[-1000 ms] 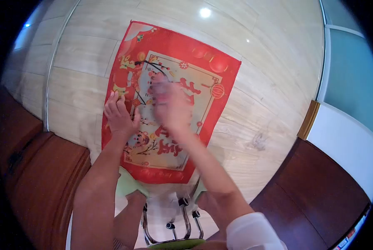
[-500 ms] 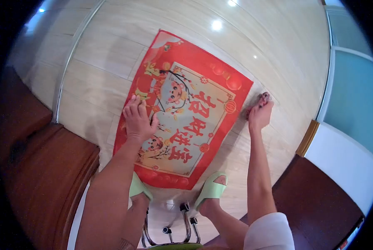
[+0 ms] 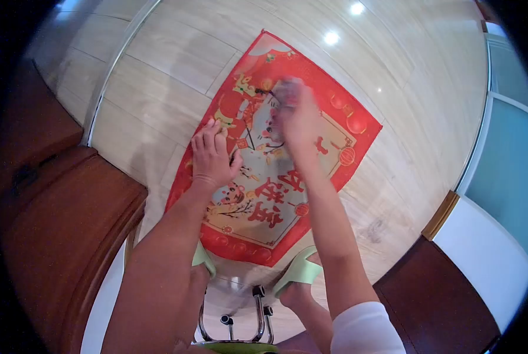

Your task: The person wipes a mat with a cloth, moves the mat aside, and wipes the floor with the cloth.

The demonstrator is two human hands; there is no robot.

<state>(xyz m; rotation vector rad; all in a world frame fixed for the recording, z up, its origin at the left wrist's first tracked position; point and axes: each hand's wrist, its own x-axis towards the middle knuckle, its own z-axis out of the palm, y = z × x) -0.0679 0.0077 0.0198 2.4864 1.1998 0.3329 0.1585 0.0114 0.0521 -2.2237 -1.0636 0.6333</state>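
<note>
A red floor mat (image 3: 358, 141) with a pale printed centre, cartoon mice and large red characters lies on the floor before me. My left hand (image 3: 212, 158) rests on its left side, fingers stretched out and a little apart, holding nothing. Over the upper middle of the mat, my right hand (image 3: 299, 121) is smeared by motion. A small dark greyish thing (image 3: 286, 93) shows at its fingers, too blurred to name. The hand and forearm hide part of the mat's print.
Pale wood-look flooring (image 3: 175, 71) surrounds the mat. Dark brown furniture (image 3: 92, 218) stands at left, and a brown cabinet (image 3: 441, 289) at lower right. A chair's metal legs (image 3: 259, 312) stand between my feet in green slippers (image 3: 302, 271). A frosted glass panel (image 3: 503, 165) is at right.
My right hand has moved left and up, from the floor beside the mat's right edge to over its upper middle. My left hand stays on the mat's left side; the camera view has shifted slightly.
</note>
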